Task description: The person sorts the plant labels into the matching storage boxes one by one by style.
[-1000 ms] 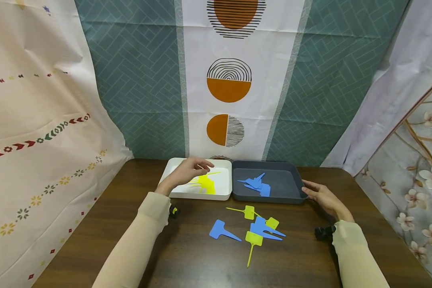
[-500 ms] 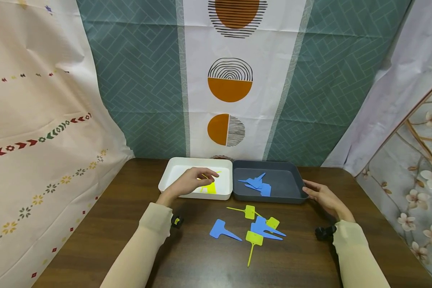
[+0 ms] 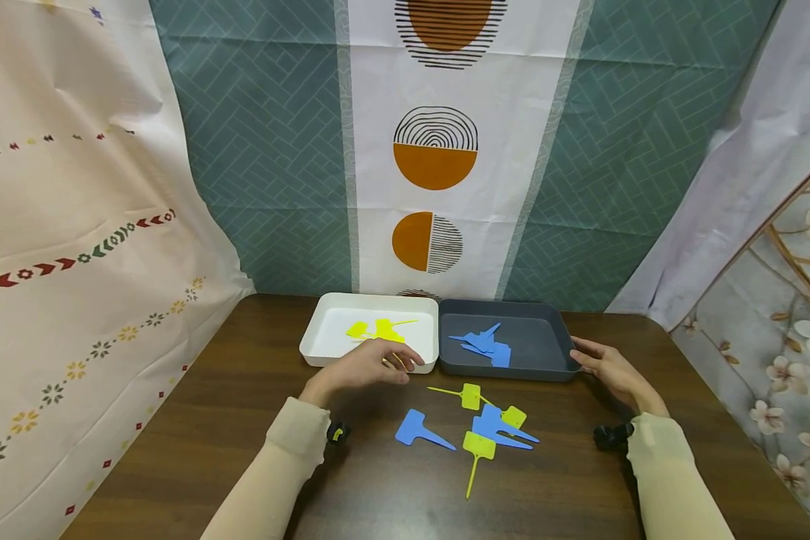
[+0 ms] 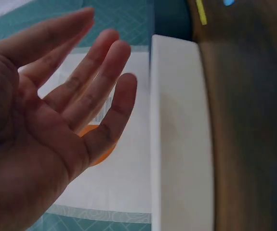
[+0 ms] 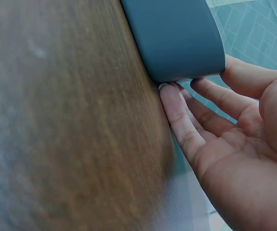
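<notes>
My left hand (image 3: 367, 367) hovers over the front wall of the white tray (image 3: 331, 330), fingers spread loosely with nothing in them, as the left wrist view shows. Yellow T-shaped plant labels (image 3: 386, 328) lie in that tray, partly hidden by the hand. My right hand (image 3: 610, 369) rests fingertips and thumb against the right end of the dark grey tray (image 3: 536, 337); its fingers are fairly straight. Several blue plant labels (image 3: 496, 352) lie inside the grey tray. On the table, a blue plant label (image 3: 415, 427) lies apart, left of an overlapping group.
The group on the brown table (image 3: 378, 495) has a yellow plant label (image 3: 471, 396) at the back, a second yellow label (image 3: 479, 445) in front, and blue labels (image 3: 489, 424) partly covering a third yellow one. Patterned cloths (image 3: 277, 150) hang behind and beside the table.
My left hand has moved from over the white tray toward me and to the right, uncovering more of the yellow labels. The right hand stays against the grey tray.
</notes>
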Tool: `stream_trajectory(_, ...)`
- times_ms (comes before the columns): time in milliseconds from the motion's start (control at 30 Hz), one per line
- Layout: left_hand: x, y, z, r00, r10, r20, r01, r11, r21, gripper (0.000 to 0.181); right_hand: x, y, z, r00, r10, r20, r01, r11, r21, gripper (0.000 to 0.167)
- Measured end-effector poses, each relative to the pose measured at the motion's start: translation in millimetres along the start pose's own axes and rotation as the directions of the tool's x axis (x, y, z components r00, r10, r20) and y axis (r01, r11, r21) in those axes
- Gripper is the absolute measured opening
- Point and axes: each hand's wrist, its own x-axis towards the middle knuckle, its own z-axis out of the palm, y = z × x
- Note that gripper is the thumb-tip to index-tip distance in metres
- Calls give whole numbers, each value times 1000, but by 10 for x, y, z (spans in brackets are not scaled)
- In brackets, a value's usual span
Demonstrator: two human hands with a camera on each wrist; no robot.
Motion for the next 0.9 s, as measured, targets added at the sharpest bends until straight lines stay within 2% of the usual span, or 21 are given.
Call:
stream_trajectory(267, 36, -18, 146, 995, -28, 100, 26, 999, 20, 32, -11, 17, -1, 1000, -7, 7, 7, 1000, 28, 71)
stream_trajectory(467, 58, -40, 256, 977, -93, 194, 73, 992, 107, 42, 3, -5, 3, 1000, -19, 5, 18, 999, 28, 71)
stream_trajectory(667, 79, -66, 363, 956, -75, 283, 39, 991, 132, 52, 9, -3, -10, 1000, -10, 11, 10, 1000, 27, 70)
stream_trajectory(767, 90, -81, 405, 951, -69, 302, 22, 988, 155, 55, 8, -5, -9, 1000, -8, 9, 8, 999, 31, 71)
stream_trajectory(900, 97, -76, 452, 947, -92, 307, 29, 979, 203, 56, -1, 1, -13, 1000, -3, 12, 3, 999, 36, 71)
